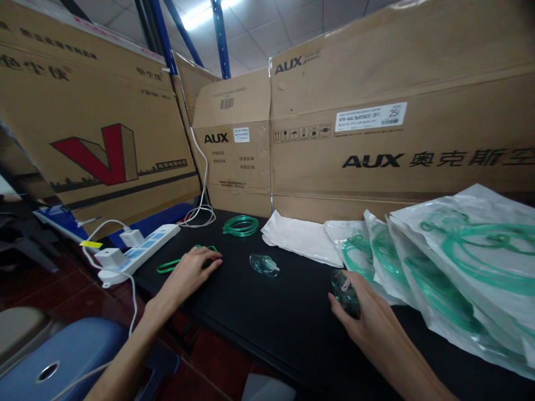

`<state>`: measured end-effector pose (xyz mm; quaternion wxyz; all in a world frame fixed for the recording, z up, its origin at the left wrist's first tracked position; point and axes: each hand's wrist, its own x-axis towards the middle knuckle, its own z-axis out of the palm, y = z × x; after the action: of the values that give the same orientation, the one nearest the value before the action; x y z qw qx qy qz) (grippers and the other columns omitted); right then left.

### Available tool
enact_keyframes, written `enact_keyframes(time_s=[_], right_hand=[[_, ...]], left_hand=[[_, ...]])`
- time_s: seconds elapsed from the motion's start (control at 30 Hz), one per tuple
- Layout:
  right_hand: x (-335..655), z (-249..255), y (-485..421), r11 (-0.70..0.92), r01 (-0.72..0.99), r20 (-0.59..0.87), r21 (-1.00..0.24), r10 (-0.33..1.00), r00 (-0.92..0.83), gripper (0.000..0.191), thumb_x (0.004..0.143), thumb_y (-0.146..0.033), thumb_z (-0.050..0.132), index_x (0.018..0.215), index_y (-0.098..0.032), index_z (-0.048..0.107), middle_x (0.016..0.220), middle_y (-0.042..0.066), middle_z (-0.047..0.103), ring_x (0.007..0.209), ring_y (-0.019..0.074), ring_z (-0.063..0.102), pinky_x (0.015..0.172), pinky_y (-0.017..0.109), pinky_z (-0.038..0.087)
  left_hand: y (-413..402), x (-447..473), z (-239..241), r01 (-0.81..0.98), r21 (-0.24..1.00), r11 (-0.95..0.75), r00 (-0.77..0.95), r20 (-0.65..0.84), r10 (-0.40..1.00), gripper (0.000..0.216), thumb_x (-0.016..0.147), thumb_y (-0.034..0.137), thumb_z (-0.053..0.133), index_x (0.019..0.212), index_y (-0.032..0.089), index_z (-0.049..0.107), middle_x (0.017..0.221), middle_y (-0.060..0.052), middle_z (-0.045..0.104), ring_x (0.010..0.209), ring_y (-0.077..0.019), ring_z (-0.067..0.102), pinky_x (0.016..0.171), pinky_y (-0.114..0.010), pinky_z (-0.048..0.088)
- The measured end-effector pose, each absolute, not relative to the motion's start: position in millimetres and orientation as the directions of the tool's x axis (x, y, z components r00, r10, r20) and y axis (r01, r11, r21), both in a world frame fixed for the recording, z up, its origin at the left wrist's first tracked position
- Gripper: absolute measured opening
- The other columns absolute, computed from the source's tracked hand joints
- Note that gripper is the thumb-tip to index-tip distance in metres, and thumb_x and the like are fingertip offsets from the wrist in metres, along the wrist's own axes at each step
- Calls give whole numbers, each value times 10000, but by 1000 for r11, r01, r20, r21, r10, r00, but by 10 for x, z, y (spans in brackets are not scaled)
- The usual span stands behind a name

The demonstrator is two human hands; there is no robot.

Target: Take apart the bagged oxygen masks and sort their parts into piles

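Observation:
My left hand (194, 273) lies palm down on the black table over a green elastic strap (168, 267); the strap shows to its left and behind it. Its fingers reach rightward with the thumb apart, and the part under the palm is hidden. My right hand (368, 312) grips a clear plastic face mask (343, 289) just above or on the table; I cannot tell which. Between the hands rests a second clear face mask (263, 265) with a pale connector. Farther back lies a coil of green tubing (241, 225).
Several clear-fronted packs (472, 267) of green tubing overlap on the right. Beside them is a flat white pouch (303, 236). A white power strip (142, 253) with plugs and cables runs along the left edge. Cardboard walls (397, 139) rise behind; a blue stool (71, 356) stands lower left.

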<state>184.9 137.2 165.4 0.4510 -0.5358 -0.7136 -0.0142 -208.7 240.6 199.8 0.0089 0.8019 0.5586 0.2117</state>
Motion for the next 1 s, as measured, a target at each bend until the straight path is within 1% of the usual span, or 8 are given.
enact_keyframes(time_s=[0.2, 0.4, 0.5, 0.57, 0.67, 0.77, 0.87, 1.0], right_hand=[[1876, 1619, 1388, 429, 776, 627, -463, 777, -55, 119, 906, -259, 559, 1005, -202, 591, 884, 101, 691, 783, 257, 690, 770, 383, 565], [1806, 1703, 1317, 368, 696, 488, -616, 873, -29, 304, 902, -301, 620, 1189, -204, 592, 1086, 115, 721, 1004, 284, 706, 928, 418, 549], [1777, 1767, 1274, 306, 634, 360, -711, 932, -46, 397, 886, -327, 678, 1256, -222, 582, 1189, 102, 710, 1080, 281, 692, 983, 424, 526], [1775, 1778, 1263, 291, 602, 331, -744, 942, -46, 440, 872, -329, 712, 1281, -235, 579, 1261, 96, 694, 1143, 281, 673, 1031, 431, 499], [1796, 1761, 1271, 335, 566, 361, -753, 930, -71, 472, 840, -266, 751, 1288, -254, 599, 1295, 78, 683, 1199, 269, 647, 1062, 411, 480], [1824, 1756, 1294, 400, 527, 397, -750, 909, -125, 458, 843, -194, 728, 1285, -270, 634, 1232, 63, 690, 1171, 248, 655, 1024, 378, 504], [1840, 1780, 1304, 390, 520, 398, -760, 912, -102, 449, 868, -187, 692, 1307, -275, 652, 1167, 63, 686, 1115, 243, 668, 1008, 392, 508], [1842, 1864, 1262, 314, 460, 328, -831, 943, -51, 543, 843, -293, 754, 1372, -285, 635, 1226, 72, 672, 1176, 266, 635, 1057, 432, 469]], left_hand=[[2347, -2093, 1895, 859, 261, -440, 362, 297, 883, 390, 1002, 494, 478, 1020, 238, 771, 1084, -74, 769, 1037, -273, 694, 949, -378, 522], [2201, -1934, 1980, 833, 299, -465, 336, 395, 855, 479, 978, 622, 502, 1102, 244, 768, 1139, -76, 762, 1074, -281, 690, 982, -390, 526], [2023, -1548, 2141, 760, 420, -496, 317, 427, 847, 437, 973, 596, 547, 1130, 251, 764, 1158, -66, 760, 1079, -270, 683, 981, -370, 517], [1875, -1190, 2243, 635, 560, -532, 365, 389, 846, 367, 1004, 521, 539, 1105, 259, 774, 1125, -49, 769, 1029, -236, 694, 915, -311, 525], [1698, -638, 2313, 477, 718, -507, 483, 268, 834, 365, 1009, 488, 547, 977, 231, 804, 932, -27, 786, 825, -188, 686, 750, -252, 501], [1645, -237, 2277, 354, 838, -416, 549, 174, 817, 414, 996, 494, 558, 878, 186, 807, 740, -15, 737, 663, -146, 623, 619, -221, 441], [1688, -53, 2191, 219, 924, -312, 535, 154, 831, 385, 975, 462, 581, 861, 153, 781, 728, -18, 712, 637, -132, 594, 596, -212, 436], [1762, -31, 2073, 98, 964, -245, 504, 164, 848, 290, 967, 391, 579, 909, 154, 736, 752, -9, 690, 634, -123, 595, 591, -206, 451]])
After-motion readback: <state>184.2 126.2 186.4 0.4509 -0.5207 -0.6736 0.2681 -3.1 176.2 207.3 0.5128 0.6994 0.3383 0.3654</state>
